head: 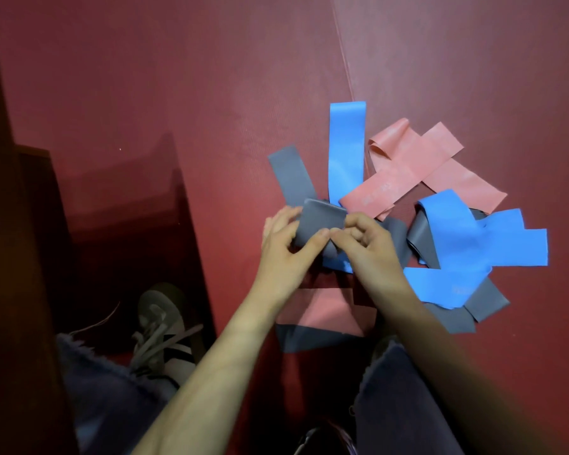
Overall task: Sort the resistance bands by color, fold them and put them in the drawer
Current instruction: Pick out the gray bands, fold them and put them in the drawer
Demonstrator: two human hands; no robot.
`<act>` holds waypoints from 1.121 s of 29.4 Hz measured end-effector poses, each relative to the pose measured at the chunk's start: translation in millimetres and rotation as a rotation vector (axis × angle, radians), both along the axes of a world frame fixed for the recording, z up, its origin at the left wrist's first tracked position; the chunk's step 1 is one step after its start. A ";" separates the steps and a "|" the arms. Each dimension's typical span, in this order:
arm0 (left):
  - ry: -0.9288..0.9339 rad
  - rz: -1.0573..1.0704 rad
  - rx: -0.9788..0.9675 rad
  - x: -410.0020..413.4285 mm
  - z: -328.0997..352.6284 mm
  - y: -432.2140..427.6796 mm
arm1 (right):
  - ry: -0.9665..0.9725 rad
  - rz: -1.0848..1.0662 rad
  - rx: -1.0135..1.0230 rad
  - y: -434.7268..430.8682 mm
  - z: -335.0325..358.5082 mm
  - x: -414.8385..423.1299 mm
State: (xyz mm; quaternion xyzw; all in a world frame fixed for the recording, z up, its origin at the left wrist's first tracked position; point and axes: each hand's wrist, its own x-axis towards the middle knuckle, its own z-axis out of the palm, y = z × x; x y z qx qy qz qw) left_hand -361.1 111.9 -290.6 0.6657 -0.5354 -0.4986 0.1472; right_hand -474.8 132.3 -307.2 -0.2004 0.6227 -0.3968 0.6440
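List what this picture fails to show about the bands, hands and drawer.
1. Head view: the folded grey band, lower edge hidden behind the left hand and right hand gripping it.
2. Head view: bands per colour; blue bands overlap other grey bands.
3. Head view: the pink band near the wrists, partly covered by the forearms.
4. Head view: the dark furniture at left, too dim to show a drawer.

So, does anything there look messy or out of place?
Yes: on the red floor the blue bands, pink bands and grey bands lie in one heap, crossing each other, not grouped by color. One pink band is curled over at its far end. The left hand and right hand grip a grey band that looks partly folded.
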 end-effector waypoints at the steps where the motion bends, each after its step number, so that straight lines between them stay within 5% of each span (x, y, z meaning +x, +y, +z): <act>1: 0.068 0.001 -0.002 -2.2 4.2 -0.5 | -0.054 -0.004 0.005 -1.5 3.2 -3.4; 5: 0.186 0.047 0.068 -8.1 12.9 -1.1 | -0.242 0.025 0.079 -7.9 9.1 -15.0; 8: 0.163 0.048 0.116 -8.2 5.6 0.4 | -0.173 0.081 0.145 -6.1 2.2 -17.0; 11: 0.125 0.167 0.160 -6.7 -7.2 3.5 | 0.141 0.068 0.046 -2.8 -12.5 -15.7; 13: 0.078 0.361 0.164 -4.5 -15.3 7.5 | 0.435 0.225 -0.066 -5.3 -19.6 -13.5; 16: 0.035 0.667 0.141 -1.2 -18.2 17.4 | 0.620 0.530 -0.234 -18.0 -24.3 -5.4; 21: 0.072 0.668 0.105 -4.2 -12.8 35.7 | 0.997 0.848 -0.165 -37.5 -34.4 7.3; 27: 0.133 0.673 0.018 -15.7 -15.6 30.1 | 1.040 0.797 -0.058 -35.3 -44.3 -1.0; 33: 0.166 0.674 -0.014 -23.5 -22.2 16.5 | 0.754 0.327 -0.123 -21.4 -27.5 -23.6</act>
